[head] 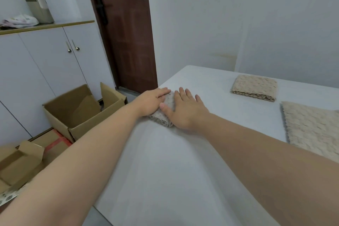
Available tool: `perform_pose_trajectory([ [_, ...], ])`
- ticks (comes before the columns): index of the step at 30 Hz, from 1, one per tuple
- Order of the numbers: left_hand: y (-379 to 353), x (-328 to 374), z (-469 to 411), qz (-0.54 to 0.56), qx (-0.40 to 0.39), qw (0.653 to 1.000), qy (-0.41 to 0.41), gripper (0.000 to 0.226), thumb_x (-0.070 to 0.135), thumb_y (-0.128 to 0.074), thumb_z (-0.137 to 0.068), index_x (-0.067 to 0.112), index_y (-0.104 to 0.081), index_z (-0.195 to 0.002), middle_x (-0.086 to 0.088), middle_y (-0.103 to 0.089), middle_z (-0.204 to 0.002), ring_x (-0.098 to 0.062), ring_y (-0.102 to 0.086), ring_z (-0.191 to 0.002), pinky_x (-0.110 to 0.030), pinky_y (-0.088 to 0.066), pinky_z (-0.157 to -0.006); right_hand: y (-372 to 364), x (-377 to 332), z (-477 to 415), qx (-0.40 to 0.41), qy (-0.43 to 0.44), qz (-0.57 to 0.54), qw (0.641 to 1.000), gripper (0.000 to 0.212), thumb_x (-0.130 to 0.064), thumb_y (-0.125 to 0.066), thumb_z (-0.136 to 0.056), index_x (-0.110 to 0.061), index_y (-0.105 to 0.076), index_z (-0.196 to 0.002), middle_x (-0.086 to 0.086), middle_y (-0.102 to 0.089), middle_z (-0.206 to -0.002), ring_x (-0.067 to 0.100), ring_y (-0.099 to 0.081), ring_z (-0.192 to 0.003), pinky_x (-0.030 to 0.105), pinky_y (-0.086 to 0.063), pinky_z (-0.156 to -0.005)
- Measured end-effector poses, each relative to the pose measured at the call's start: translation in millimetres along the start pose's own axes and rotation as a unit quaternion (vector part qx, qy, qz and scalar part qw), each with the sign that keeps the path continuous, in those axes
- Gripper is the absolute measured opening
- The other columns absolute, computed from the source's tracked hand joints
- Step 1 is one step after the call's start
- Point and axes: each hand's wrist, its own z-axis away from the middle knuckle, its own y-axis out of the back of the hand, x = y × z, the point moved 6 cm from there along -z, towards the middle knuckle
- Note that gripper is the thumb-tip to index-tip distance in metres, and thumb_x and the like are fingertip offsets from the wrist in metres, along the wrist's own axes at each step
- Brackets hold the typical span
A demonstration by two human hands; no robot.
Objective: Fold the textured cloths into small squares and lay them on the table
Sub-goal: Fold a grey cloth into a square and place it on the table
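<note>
A grey textured cloth (pixel 168 101), folded into a small thick square, lies near the left edge of the white table (pixel 165 167). My left hand (pixel 151 101) rests flat on its left half with straight fingers. My right hand (pixel 185 110) presses flat on its right half, thumb on the cloth. A beige folded cloth (pixel 254 87) sits farther back on the table. A larger beige cloth (pixel 311 130), with a grey edge showing under it, lies spread at the right edge of the view.
Left of the table stand open cardboard boxes (pixel 80 110) on the floor, in front of white cabinets (pixel 45 64). A brown door (pixel 126 29) is behind the table's far left corner. A white wall runs along the back.
</note>
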Motion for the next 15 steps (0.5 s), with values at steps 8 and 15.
perform_pose_trajectory([
  [8, -14, -14, -5, -0.171, -0.082, 0.981, -0.023, 0.055, 0.045, -0.020, -0.111, 0.031, -0.014, -0.163, 0.013, -0.011, -0.170, -0.009, -0.006, -0.157, -0.044, -0.004, -0.128, -16, 16, -4, -0.053, 0.010, 0.048, 0.997, 0.105, -0.086, -0.013, -0.087, -0.015, 0.006, -0.162, 0.003, 0.006, -0.171, 0.019, 0.004, -0.157, 0.054, 0.001, -0.125],
  [15, -16, -12, -3, -0.131, -0.056, 0.990, -0.023, 0.054, 0.040, -0.027, -0.112, 0.026, -0.018, -0.163, 0.011, -0.013, -0.170, -0.007, -0.012, -0.156, -0.040, -0.006, -0.128, -21, 21, -5, -0.073, 0.019, 0.028, 0.997, 0.119, -0.095, -0.020, -0.077, -0.016, 0.009, -0.161, 0.005, 0.009, -0.171, 0.022, 0.008, -0.157, 0.055, 0.002, -0.124],
])
